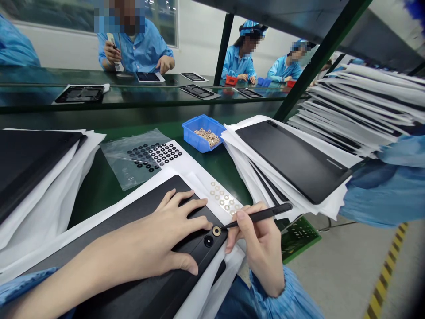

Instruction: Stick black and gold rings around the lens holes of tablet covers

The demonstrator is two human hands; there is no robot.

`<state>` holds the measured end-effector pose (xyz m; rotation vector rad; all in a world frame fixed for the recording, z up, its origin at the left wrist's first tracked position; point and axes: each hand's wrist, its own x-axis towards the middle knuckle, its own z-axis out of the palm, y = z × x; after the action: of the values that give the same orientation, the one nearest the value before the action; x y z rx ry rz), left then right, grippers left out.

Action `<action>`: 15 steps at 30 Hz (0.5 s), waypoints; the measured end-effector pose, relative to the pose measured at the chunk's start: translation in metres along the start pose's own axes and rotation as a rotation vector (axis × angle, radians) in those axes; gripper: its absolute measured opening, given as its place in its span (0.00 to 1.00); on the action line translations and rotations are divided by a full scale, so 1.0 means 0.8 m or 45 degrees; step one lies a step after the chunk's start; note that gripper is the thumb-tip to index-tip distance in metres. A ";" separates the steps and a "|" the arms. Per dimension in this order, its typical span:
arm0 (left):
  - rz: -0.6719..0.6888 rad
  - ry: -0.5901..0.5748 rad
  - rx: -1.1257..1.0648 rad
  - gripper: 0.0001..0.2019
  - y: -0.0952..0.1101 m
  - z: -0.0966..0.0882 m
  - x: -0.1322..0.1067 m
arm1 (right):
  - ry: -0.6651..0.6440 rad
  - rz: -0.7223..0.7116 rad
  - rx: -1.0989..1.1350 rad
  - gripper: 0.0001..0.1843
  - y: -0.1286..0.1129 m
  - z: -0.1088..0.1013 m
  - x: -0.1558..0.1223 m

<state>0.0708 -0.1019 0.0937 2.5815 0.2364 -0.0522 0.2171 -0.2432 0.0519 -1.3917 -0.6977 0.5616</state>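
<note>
My left hand (162, 239) lies flat with fingers spread on a black tablet back cover (146, 288), pressing it down on white paper. My right hand (260, 248) is closed on black tweezers (262, 215). Their tip holds a small gold ring (216, 231) at the corner of the cover, just above the round camera hole (208, 241). A white strip carrying several more gold rings (224, 199) lies beside the tweezer tip.
A sheet of black rings (156, 156) in a clear bag, a blue tray (203, 132) of gold rings, stacked black covers with paper at right (292, 159) and left (29, 164). A blue sleeve (385, 186) rests at right. People in blue work across the bench.
</note>
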 end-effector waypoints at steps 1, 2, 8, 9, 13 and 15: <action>0.010 -0.008 0.000 0.22 0.000 -0.001 0.000 | 0.006 0.003 -0.015 0.13 0.000 0.000 0.000; 0.021 -0.014 0.001 0.23 0.001 -0.001 -0.001 | 0.000 -0.002 -0.027 0.13 0.000 -0.001 0.000; 0.030 -0.015 0.074 0.24 0.016 0.001 -0.009 | -0.128 -0.169 -0.085 0.08 0.011 -0.011 -0.001; 0.024 -0.023 0.101 0.24 0.019 0.002 -0.010 | -0.123 -0.209 -0.088 0.07 0.013 -0.011 -0.002; 0.016 -0.062 0.207 0.23 0.026 0.003 -0.012 | -0.064 -0.273 -0.034 0.04 0.017 -0.010 -0.005; 0.026 -0.064 0.241 0.23 0.026 0.004 -0.011 | -0.066 -0.265 -0.016 0.04 0.018 -0.009 -0.005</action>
<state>0.0658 -0.1223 0.1027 2.7663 0.1946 -0.1380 0.2203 -0.2495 0.0371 -1.3015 -0.8774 0.4303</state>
